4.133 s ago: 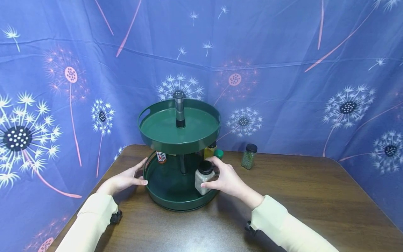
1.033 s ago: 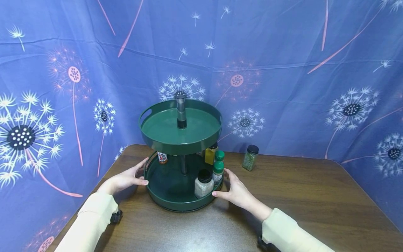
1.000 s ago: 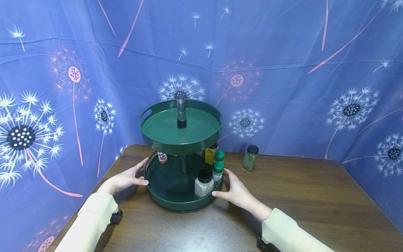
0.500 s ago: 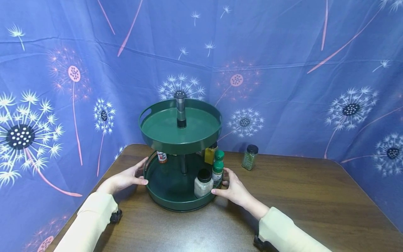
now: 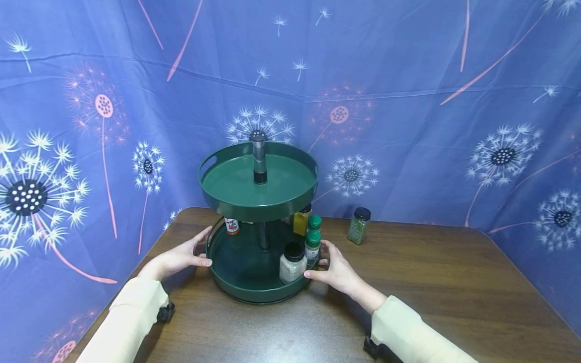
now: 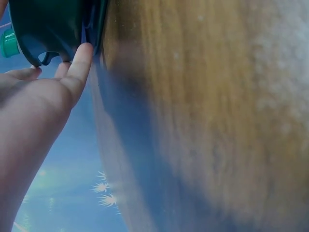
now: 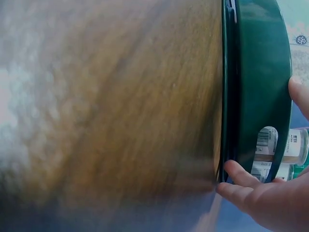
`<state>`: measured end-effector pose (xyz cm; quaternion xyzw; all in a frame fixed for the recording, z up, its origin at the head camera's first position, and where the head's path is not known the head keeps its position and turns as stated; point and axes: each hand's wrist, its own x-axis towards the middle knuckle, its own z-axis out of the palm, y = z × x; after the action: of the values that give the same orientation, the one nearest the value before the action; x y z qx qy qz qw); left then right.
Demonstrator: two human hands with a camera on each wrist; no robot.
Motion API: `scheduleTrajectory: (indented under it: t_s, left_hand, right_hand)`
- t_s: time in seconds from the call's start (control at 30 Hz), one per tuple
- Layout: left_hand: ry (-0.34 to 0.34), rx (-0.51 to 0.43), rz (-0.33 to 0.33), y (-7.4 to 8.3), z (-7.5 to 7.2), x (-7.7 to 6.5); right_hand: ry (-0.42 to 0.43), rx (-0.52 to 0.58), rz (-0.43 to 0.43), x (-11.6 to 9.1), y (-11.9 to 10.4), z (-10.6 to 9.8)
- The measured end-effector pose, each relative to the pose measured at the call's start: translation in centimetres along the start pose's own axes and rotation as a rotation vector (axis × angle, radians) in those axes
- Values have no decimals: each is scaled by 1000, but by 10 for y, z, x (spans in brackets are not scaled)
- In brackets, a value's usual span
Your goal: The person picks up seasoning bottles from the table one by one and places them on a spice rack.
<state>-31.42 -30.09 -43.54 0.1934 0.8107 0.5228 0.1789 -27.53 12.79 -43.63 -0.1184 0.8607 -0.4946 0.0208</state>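
A dark green two-tier round tray stand [image 5: 236, 272] stands on the wooden table. My left hand [image 5: 179, 259] touches the lower tier's left side, thumb extended along the outer wall. At the right side, my right hand [image 5: 338, 272] rests with its thumb at the rim; in the right wrist view its fingers [image 7: 241, 176] lie low against the wall by the handle slot. Inside the lower tier, close to that thumb, sits a square clear jar [image 5: 292, 269] with pale contents and a black lid. Two green-capped spice bottles [image 5: 312, 247] stand just behind it.
A yellow bottle [image 5: 300, 224] and a small red-and-white labelled bottle [image 5: 232, 227] stand farther back in the lower tier, partly hidden by the upper tray [image 5: 236, 176]. A black-lidded jar of green herbs [image 5: 358, 227] is on the table behind right, near the blue dandelion-patterned cloth [image 5: 408, 151].
Four seconds ago my right hand gripped the black-lidded pale jar; it has let go, and the jar stands in the lower tier. That hand moved to the tray's right rim. My left hand stayed put.
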Motion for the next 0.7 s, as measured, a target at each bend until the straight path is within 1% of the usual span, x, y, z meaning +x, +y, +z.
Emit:
scheduleTrajectory:
  t_s: [0.13, 0.4, 0.5, 0.7]
  left_hand:
    - [-8, -11, 5, 1, 0, 0]
    - [-23, -32, 8, 2, -1, 1]
    - [-27, -23, 21, 1, -2, 2]
    - [-34, -28, 27, 2, -2, 2]
  right_hand:
    - [-7, 8, -4, 2, 0, -1]
    - [-53, 24, -2, 7, 3, -8]
    - [-80, 28, -16, 10, 6, -11]
    - [-137, 36, -50, 16, 10, -18]
